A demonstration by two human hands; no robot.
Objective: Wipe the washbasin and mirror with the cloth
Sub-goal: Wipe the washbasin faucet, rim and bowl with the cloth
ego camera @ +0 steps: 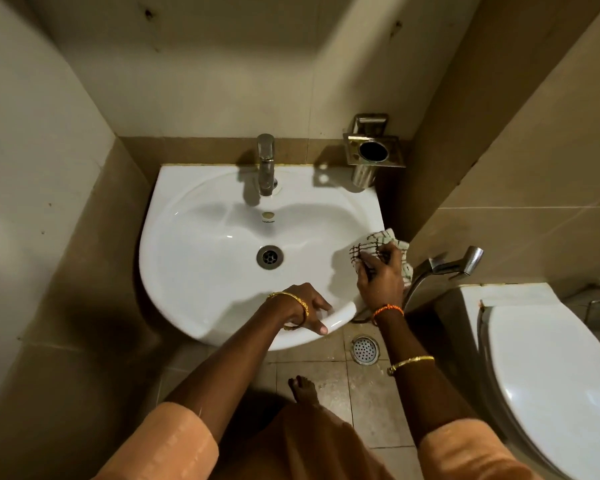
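Observation:
A white washbasin hangs on the tiled wall, with a steel tap at its back and a drain in the bowl. My right hand presses a checked white-and-brown cloth against the basin's right rim. My left hand grips the front rim, thumb over the edge. No mirror shows in this view.
A steel tumbler holder is fixed to the wall at the back right. A health-faucet sprayer hangs right of the basin. A white toilet stands at the right. A floor drain and my bare foot are below.

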